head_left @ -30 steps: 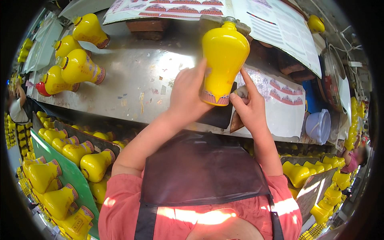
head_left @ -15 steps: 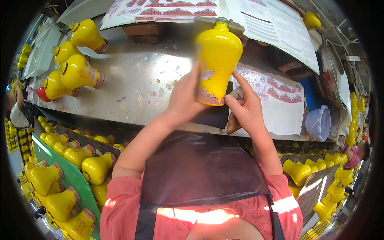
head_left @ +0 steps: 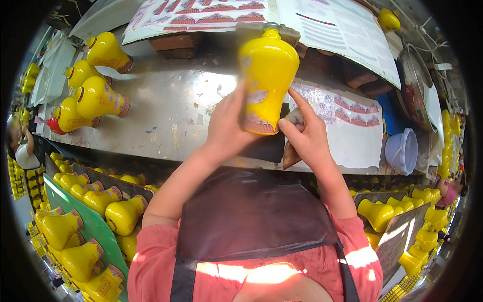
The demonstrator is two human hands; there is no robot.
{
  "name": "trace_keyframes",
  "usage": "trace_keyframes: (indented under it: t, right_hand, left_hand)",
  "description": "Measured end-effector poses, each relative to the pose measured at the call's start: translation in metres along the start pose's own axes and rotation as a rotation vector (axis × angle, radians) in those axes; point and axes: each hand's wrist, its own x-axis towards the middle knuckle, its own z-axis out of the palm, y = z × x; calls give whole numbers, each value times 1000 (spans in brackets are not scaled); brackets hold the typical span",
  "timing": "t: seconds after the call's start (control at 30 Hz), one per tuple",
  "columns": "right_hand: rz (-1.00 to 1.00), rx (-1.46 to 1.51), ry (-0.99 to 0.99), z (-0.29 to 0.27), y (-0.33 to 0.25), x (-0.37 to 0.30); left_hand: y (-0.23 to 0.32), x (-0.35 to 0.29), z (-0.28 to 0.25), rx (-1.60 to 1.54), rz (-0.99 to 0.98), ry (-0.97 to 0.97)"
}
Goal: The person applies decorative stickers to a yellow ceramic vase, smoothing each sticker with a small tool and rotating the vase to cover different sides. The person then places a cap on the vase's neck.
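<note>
A glossy yellow bottle (head_left: 271,65) with a clear glass neck is raised over the bench, its neck pointing away from me. Purple decals mark its left side, and a reddish patterned band runs around its base. My left hand (head_left: 224,118) grips it from the left, with the fingers partly hidden behind it. On the right, the thumb and index finger of my right hand (head_left: 311,132) touch the bottle near its lower edge. Below that hand shows a brown wedge-shaped piece (head_left: 290,157); I cannot tell whether it is held.
Several yellow bottles (head_left: 95,98) lie at the bench's left. Printed decal sheets (head_left: 347,121) lie to the right and on a raised board behind. A pale blue bucket (head_left: 402,151) stands at the right. Racks of yellow bottles (head_left: 123,214) flank me, and another person (head_left: 27,151) is far left.
The bottle and both hands have shifted slightly left in the view, along with small shifts of the surroundings. My grip looks the same.
</note>
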Motion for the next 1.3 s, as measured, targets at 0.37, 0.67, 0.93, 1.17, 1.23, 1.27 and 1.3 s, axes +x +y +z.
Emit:
trace_keyframes:
  t: [0.37, 0.67, 0.93, 1.17, 1.23, 1.27, 1.3]
  right_hand:
    - [-29, 26, 18, -2, 0, 2]
    - [1, 59, -62, -4, 7, 7]
    - [24, -7, -76, -4, 9, 10]
    - [41, 88, -72, -4, 10, 10]
    - [50, 93, -72, -3, 10, 9]
    - [41, 94, -74, -3, 10, 9]
    - [36, 86, -74, -3, 10, 9]
  left_hand:
    - [10, -1, -5, 219, 109, 71]
    - [-1, -4, 2, 122, -12, 63]
    - [6, -4, -4, 122, 15, 69]
    - [9, -2, -1, 124, 93, 106]
    - [7, -2, 0, 134, 98, 112]
    - [7, -3, 0, 140, 104, 116]
    - [6, -3, 0, 140, 101, 112]
